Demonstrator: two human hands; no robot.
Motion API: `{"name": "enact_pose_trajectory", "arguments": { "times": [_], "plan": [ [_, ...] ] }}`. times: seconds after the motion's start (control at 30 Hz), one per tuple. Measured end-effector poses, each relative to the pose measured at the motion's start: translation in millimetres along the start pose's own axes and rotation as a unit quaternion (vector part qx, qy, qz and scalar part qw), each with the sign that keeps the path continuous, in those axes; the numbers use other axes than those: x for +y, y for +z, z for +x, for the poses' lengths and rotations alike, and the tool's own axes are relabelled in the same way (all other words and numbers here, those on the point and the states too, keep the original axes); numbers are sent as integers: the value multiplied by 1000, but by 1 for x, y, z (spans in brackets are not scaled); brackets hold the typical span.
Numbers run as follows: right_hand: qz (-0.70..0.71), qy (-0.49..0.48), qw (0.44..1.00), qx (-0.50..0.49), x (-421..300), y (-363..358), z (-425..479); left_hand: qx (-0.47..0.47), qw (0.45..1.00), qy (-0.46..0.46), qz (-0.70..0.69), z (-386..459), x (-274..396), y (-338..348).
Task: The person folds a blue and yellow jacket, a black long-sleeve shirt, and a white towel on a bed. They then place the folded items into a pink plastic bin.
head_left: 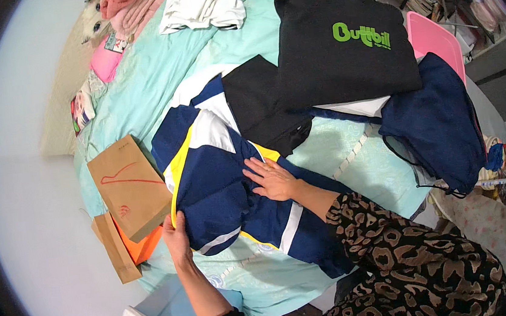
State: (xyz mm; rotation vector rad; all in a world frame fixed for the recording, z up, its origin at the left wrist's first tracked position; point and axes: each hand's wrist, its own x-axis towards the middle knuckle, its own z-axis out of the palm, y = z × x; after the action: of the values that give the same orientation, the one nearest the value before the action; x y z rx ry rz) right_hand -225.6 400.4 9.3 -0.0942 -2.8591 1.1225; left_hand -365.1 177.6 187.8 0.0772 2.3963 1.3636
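Note:
A navy garment with white panels and yellow piping (pixel 218 179), seemingly a jacket, lies spread on a mint-green bed cover (pixel 153 76). At its left edge, my left hand (pixel 177 238) pinches the yellow-trimmed border between thumb and fingers. Flat on the garment's middle rests my right hand (pixel 273 179), fingers spread and palm down. One navy part with a white stripe extends under my right forearm. Just beyond the jacket is a black garment (pixel 255 107), partly tucked beneath a larger black garment with green lettering (pixel 316 60).
Brown paper bags (pixel 130 188) lie by my left hand, with something orange (pixel 145 245) beneath. Folded white clothing (pixel 204 5) and pink fabric (pixel 138 7) sit at the far side. To the right are a navy garment (pixel 433 127) and a pink plastic container (pixel 436 42). A bluish bin (pixel 171 303) stands near.

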Motion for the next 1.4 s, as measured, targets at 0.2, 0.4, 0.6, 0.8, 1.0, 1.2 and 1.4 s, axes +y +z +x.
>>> {"name": "enact_pose_trajectory", "arguments": {
  "times": [0.2,0.4,0.6,0.8,1.0,1.2,1.4],
  "plan": [
    [58,-43,997,-10,7,-23,-12,-94,993,-61,-46,-49,-24,0],
    [98,20,993,-66,-14,-15,-68,-100,991,-82,35,-85,-53,-13],
    [78,30,992,-93,-15,7,-119,-22,954,68,292,-110,22,-20],
    [104,44,990,-80,-13,14,-160,-73,871,160,459,-148,66,56],
    [333,257,904,-75,-17,12,-211,-203,917,144,311,-169,5,187],
    [749,426,476,177,-2,6,-265,-309,903,215,207,-174,-29,215],
    [616,448,632,144,-13,-15,-272,-377,889,147,213,-197,-68,178]
  ]
}}
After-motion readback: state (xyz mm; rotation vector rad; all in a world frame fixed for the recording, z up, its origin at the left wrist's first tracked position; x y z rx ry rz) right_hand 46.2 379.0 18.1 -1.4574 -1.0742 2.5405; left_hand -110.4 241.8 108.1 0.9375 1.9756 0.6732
